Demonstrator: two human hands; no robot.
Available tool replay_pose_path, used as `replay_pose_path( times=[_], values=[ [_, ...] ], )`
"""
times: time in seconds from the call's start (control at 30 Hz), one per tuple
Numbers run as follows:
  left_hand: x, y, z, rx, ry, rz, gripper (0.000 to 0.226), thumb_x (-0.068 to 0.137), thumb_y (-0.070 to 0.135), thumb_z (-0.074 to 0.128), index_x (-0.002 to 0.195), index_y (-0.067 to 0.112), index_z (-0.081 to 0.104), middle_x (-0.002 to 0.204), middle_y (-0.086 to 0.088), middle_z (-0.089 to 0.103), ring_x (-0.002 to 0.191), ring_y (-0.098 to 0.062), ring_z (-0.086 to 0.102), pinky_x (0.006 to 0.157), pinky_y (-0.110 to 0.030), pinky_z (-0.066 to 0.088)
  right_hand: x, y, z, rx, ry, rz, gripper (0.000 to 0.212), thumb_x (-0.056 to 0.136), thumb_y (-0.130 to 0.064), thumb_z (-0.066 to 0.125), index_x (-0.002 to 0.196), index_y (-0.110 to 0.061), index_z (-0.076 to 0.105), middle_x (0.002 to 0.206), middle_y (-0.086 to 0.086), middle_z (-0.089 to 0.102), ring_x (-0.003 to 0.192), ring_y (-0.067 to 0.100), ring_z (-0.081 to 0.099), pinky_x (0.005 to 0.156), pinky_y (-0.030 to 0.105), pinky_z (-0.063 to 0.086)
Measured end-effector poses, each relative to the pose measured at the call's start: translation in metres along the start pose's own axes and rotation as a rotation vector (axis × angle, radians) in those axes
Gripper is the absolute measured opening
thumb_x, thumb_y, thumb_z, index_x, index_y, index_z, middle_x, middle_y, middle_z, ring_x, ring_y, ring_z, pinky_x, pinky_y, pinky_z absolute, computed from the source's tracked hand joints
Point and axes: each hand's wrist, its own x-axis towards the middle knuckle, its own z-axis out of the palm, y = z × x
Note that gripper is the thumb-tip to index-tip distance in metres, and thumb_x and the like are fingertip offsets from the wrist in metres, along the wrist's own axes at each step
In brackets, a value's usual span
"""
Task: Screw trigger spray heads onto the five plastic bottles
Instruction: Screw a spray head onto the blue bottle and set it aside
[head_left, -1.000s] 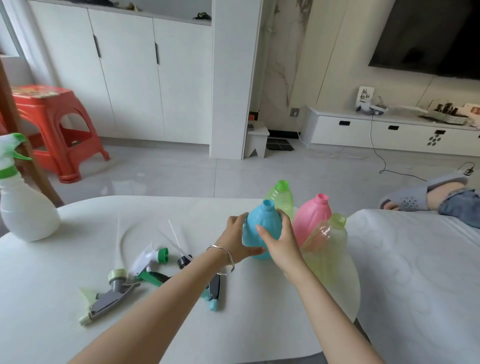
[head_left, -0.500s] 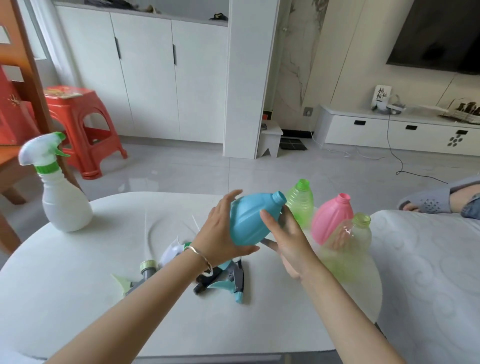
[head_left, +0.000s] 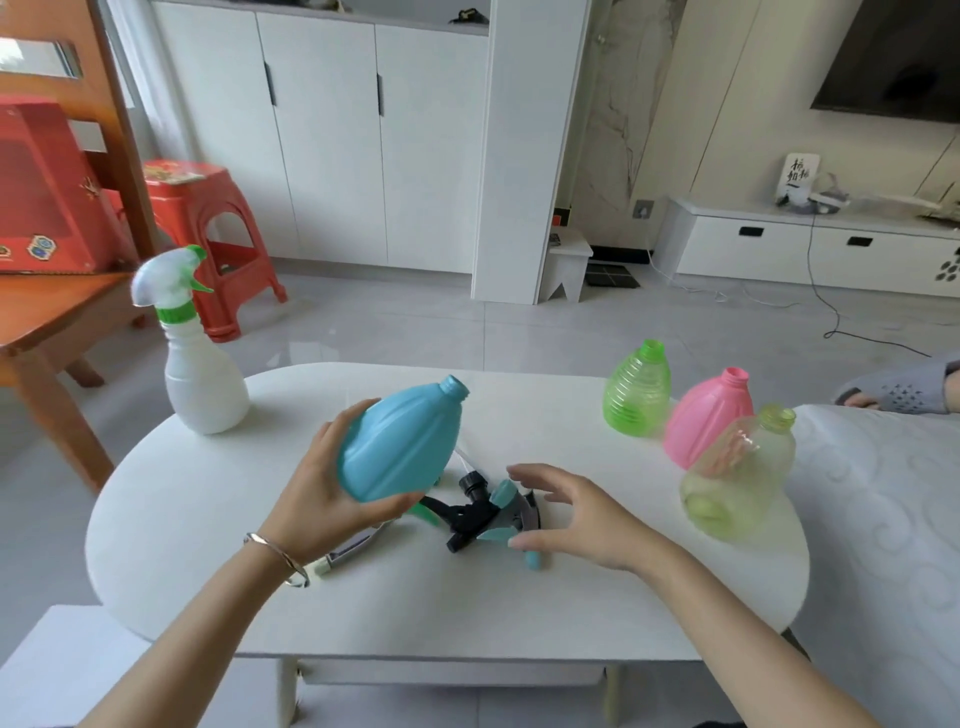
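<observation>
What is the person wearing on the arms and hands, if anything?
Both forearms are bare, with no sleeves in view. The left hand has a thin silver-coloured bangle around its wrist. The right hand wears no ring, watch or glove that shows.

White table (head_left: 597, 613); bottles (head_left: 636, 389); spray heads (head_left: 480, 512)

Three bottles (head_left: 704, 426) at table (head_left: 208, 519) right, capped bottle (head_left: 200, 374) far left, spray heads (head_left: 483, 512) between.

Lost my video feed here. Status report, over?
Left hand grips blue bottle, tilted, uncapped. Right hand open over teal-black spray head, not touching. White bottle capped. Nothing blocking.
</observation>
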Motion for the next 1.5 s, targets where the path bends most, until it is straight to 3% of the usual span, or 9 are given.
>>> replay_pose_path(
  times=[0.13,0.27,0.6,0.73,0.83,1.0,1.17,1.3,1.5],
  values=[
    [0.000,-0.002,0.000,-0.048,-0.002,-0.030,0.092,0.049,0.052,0.079,0.131,0.036,0.040,0.124,0.001,0.053,0.113,-0.018,0.053,0.097,-0.042,0.048,0.005,0.011,0.004,-0.072,0.024,0.051,0.075,0.066,-0.033,0.084,0.132,-0.030,0.048,0.132,-0.013,0.054,0.125,0.000,0.045,0.101,0.011,0.031],
    [0.000,-0.003,0.000,-0.092,0.024,-0.048,0.091,0.048,0.053,0.079,0.129,0.035,0.042,0.122,0.003,0.054,0.111,-0.018,0.054,0.095,-0.042,0.049,0.011,0.018,0.004,-0.189,0.175,0.079,0.056,0.070,-0.045,0.078,0.120,-0.028,0.059,0.119,-0.010,0.056,0.118,0.005,0.041,0.101,0.020,0.030],
    [-0.006,-0.007,0.003,-0.107,0.021,-0.067,0.096,0.046,0.053,0.079,0.131,0.032,0.040,0.123,0.001,0.053,0.111,-0.020,0.054,0.096,-0.043,0.049,0.016,0.023,0.013,-0.080,0.128,0.194,0.035,0.070,-0.036,0.080,0.097,-0.029,0.058,0.111,0.002,0.058,0.107,0.018,0.047,0.094,0.030,0.037],
    [-0.005,-0.013,0.001,-0.094,0.036,-0.064,0.094,0.050,0.044,0.083,0.131,0.030,0.040,0.124,0.000,0.052,0.111,-0.019,0.054,0.096,-0.041,0.049,0.015,0.017,0.019,0.078,0.107,0.262,0.044,0.069,-0.027,0.083,0.098,-0.023,0.049,0.097,0.005,0.058,0.081,0.016,0.051,0.076,0.027,0.042],
    [-0.006,-0.016,-0.001,-0.108,0.030,-0.077,0.096,0.046,0.052,0.081,0.130,0.033,0.039,0.120,0.004,0.053,0.106,-0.015,0.056,0.088,-0.034,0.051,0.015,0.012,0.023,0.290,0.173,0.286,0.046,0.067,-0.011,0.084,0.098,-0.014,0.050,0.083,0.005,0.059,0.069,0.014,0.054,0.064,0.021,0.042],
    [-0.005,-0.016,-0.007,-0.154,0.053,-0.124,0.093,0.038,0.056,0.081,0.118,0.041,0.035,0.110,0.019,0.051,0.091,0.000,0.059,0.062,-0.023,0.056,0.017,-0.007,0.012,0.752,0.316,0.240,0.008,0.077,-0.011,0.073,0.082,-0.009,0.067,0.073,0.003,0.069,0.065,0.009,0.062,0.059,0.015,0.048],
    [-0.001,-0.023,-0.020,-0.133,0.026,-0.148,0.095,0.037,0.057,0.082,0.118,0.041,0.036,0.112,0.009,0.051,0.093,-0.011,0.061,0.062,-0.022,0.057,0.020,-0.021,-0.016,1.004,0.602,0.116,0.006,0.088,-0.016,0.062,0.083,-0.014,0.059,0.076,-0.002,0.072,0.075,0.012,0.071,0.073,0.026,0.058],
    [-0.002,-0.027,-0.023,-0.134,-0.019,-0.175,0.095,0.037,0.056,0.083,0.119,0.039,0.038,0.111,0.003,0.053,0.090,-0.016,0.063,0.058,-0.023,0.058,0.021,-0.031,-0.034,1.081,0.720,-0.017,0.005,0.092,-0.019,0.057,0.089,-0.015,0.057,0.078,-0.004,0.075,0.075,0.011,0.073,0.071,0.024,0.059],
    [-0.002,-0.031,-0.025,-0.143,-0.033,-0.183,0.093,0.039,0.056,0.082,0.119,0.039,0.038,0.111,0.004,0.053,0.090,-0.016,0.063,0.058,-0.023,0.058,0.023,-0.036,-0.036,0.985,0.601,-0.004,0.004,0.086,-0.022,0.064,0.088,-0.019,0.065,0.077,-0.005,0.075,0.070,0.012,0.072,0.063,0.021,0.056]
  ],
)
